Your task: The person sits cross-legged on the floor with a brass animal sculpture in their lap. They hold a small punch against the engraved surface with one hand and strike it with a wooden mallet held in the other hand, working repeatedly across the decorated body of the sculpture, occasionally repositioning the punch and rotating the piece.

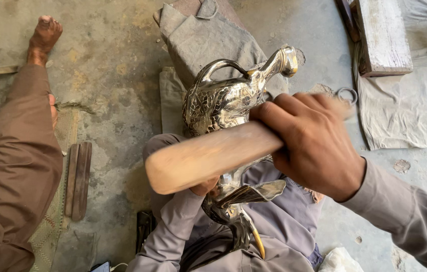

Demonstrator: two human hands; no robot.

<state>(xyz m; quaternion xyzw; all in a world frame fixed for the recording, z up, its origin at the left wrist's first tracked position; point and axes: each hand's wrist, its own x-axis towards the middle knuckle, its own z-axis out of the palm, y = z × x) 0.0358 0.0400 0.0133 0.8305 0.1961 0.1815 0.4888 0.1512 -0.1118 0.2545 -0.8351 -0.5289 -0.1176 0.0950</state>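
At centre frame, a polished metal bird figure w/ embossed scale pattern lies across the person's lap, its head and beak toward 1 o'clock and its base toward 6 o'clock. Right hand, grip clenched round the handle end of a wooden mallet, sits just at 3 o'clock of the figure's body; mallet shaft runs toward 8 o'clock, crossing in front of the figure's lower half, slightly motion-blurred. Whether wood touches metal cannot be told. Left hand mostly hidden beneath the mallet; fingertips show against the figure's lower part at approx. 6 o'clock of the mallet head, so it seems to be grasping the figure, though the full grip is not visible. Both sleeves grey. A folded grey cloth lies under and beyond the figure at 12 o'clock, on the concrete floor. At 9 o'clock, a second person in brown clothing sits, bare foot at 10–11 o'clock. Two flat wooden strips lie side by side near that person, at 8 o'clock of the figure. A wooden block stands at 1–2 o'clock, well apart, w/ a pale sheet spread just beside it at 3 o'clock
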